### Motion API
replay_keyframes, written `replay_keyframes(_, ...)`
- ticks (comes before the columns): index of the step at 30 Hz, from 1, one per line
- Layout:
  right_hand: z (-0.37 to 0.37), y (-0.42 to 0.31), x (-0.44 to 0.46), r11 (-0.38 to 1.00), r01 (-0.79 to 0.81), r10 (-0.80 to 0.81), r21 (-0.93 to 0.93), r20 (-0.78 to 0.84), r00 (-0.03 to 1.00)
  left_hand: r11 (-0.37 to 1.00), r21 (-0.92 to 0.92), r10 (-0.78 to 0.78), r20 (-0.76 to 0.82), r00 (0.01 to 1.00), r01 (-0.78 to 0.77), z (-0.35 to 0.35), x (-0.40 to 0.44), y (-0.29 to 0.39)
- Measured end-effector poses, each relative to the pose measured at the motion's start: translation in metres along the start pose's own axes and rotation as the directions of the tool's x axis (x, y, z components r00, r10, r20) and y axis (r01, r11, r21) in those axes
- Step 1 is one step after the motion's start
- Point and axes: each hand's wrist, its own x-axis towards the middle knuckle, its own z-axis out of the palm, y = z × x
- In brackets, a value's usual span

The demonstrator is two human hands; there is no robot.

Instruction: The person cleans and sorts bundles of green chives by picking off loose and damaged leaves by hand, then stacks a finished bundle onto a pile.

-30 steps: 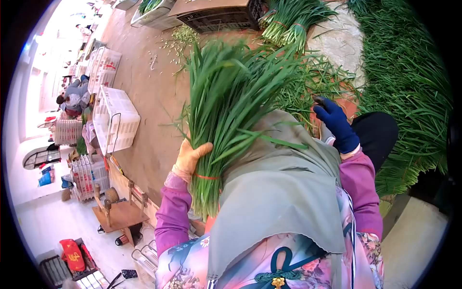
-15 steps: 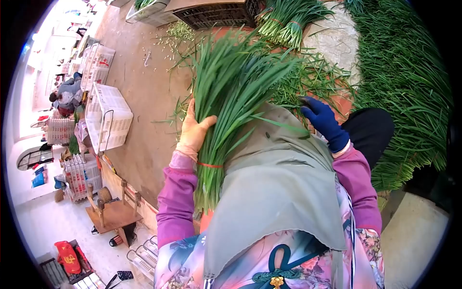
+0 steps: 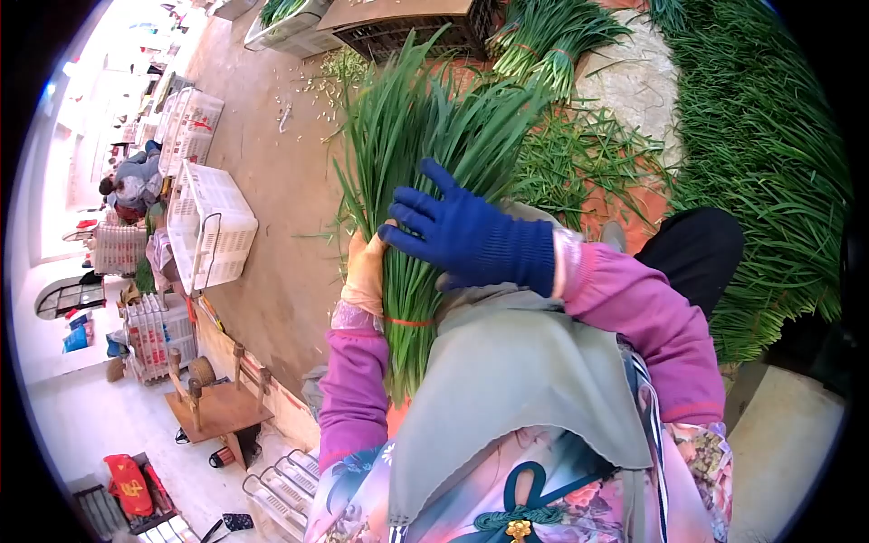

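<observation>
A bundle of green chives point(image 3: 412, 281), tied near its pale stem ends with an orange-red band point(image 3: 409, 322), lies along the left side of my grey apron point(image 3: 516, 362), leaves fanning away from me. My left hand point(image 3: 364, 271), in a tan glove, grips the bundle above the band; its fingers are partly hidden by the leaves and my other hand. Across the top of the leaves lies my right hand point(image 3: 453, 226) in a dark blue knitted glove. Its fingers are spread and rest against the bundle without wrapping round it.
Loose chives are heaped on the right point(image 3: 760, 154). Tied bundles point(image 3: 552, 54) lie at the top beside a dark crate point(image 3: 416, 32). Trimmings point(image 3: 579, 163) litter the floor ahead. White plastic baskets point(image 3: 213, 226), a wooden stool point(image 3: 217, 403) and a seated person point(image 3: 136, 181) are on the left.
My right hand has come from beside my knee, leftward onto the chive leaves. My left hand keeps its hold, and the leaf tips have shifted slightly left.
</observation>
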Motion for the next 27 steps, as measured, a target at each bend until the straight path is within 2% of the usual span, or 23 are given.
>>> replay_keyframes(1,0.014,0.001,0.003,0.999,-0.008,0.01,-0.037,0.049,0.999,1.0,-0.001,-0.001,-0.001,1.0,0.001,0.003,-0.005,0.002)
replay_keyframes(3,0.033,-0.001,0.001,0.998,-0.014,0.021,-0.067,0.101,0.995,1.0,-0.02,-0.005,-0.158,0.987,0.002,0.005,-0.013,0.004)
replay_keyframes(4,0.041,-0.003,0.0,0.999,-0.053,0.053,-0.006,0.17,0.984,1.0,-0.001,0.008,-0.248,0.969,-0.008,-0.005,-0.009,-0.001)
replay_keyframes(5,0.048,-0.004,-0.001,0.994,-0.094,0.079,0.054,0.239,0.968,1.0,-0.002,0.007,-0.253,0.967,-0.007,-0.013,-0.006,-0.006)
replay_keyframes(7,0.05,-0.007,-0.005,0.995,-0.072,0.053,0.063,0.261,0.964,0.994,-0.067,0.067,-0.297,0.952,-0.091,-0.022,-0.004,-0.011)
replay_keyframes(8,0.05,-0.009,-0.009,0.996,-0.053,0.033,0.065,0.281,0.959,0.992,-0.041,0.101,-0.318,0.943,-0.12,-0.025,-0.004,-0.013)
replay_keyframes(11,0.05,-0.023,-0.023,0.988,-0.129,0.108,0.082,0.22,0.969,0.998,-0.041,0.036,-0.377,0.926,-0.055,-0.028,-0.004,-0.014)
replay_keyframes(13,0.045,-0.027,-0.029,0.985,-0.145,0.122,0.092,0.22,0.968,0.999,-0.001,0.045,-0.392,0.919,-0.049,-0.025,-0.009,-0.011)
replay_keyframes(15,0.039,-0.028,-0.031,0.99,-0.139,0.133,0.02,0.199,0.971,0.995,-0.101,-0.003,-0.258,0.966,-0.024,-0.024,-0.012,-0.008)
replay_keyframes(16,0.036,-0.03,-0.031,0.991,-0.135,0.135,-0.021,0.313,0.94,0.993,-0.114,-0.03,-0.238,0.971,0.003,-0.023,-0.013,-0.006)
replay_keyframes(17,0.033,-0.03,-0.031,0.991,-0.13,0.131,-0.024,0.311,0.941,0.993,-0.115,-0.024,-0.238,0.971,-0.004,-0.021,-0.016,-0.004)
replay_keyframes(19,0.029,-0.029,-0.03,0.992,-0.125,0.118,0.032,0.168,0.979,0.992,-0.113,-0.067,-0.177,0.982,0.047,-0.016,-0.021,0.0)
replay_keyframes(20,0.029,-0.026,-0.026,0.983,-0.117,0.098,0.144,0.135,0.986,0.996,-0.086,-0.052,-0.149,0.987,0.039,-0.017,-0.022,-0.002)
replay_keyframes(21,0.025,-0.024,-0.019,0.982,-0.121,0.101,0.144,0.137,0.985,0.995,-0.085,-0.055,-0.148,0.988,0.043,-0.015,-0.024,-0.001)
replay_keyframes(23,0.013,-0.022,-0.001,0.988,-0.016,0.023,0.155,-0.042,0.999,0.992,-0.116,-0.063,-0.117,0.991,0.05,-0.009,-0.029,0.001)
replay_keyframes(25,0.017,-0.017,0.005,0.985,-0.042,0.051,0.167,-0.049,0.997,0.986,-0.149,-0.093,-0.094,0.991,0.078,-0.013,-0.031,-0.003)
replay_keyframes(27,0.03,-0.013,0.002,0.99,-0.083,0.092,0.114,-0.071,0.993,0.996,-0.09,-0.015,-0.158,0.987,0.001,-0.016,-0.032,-0.006)
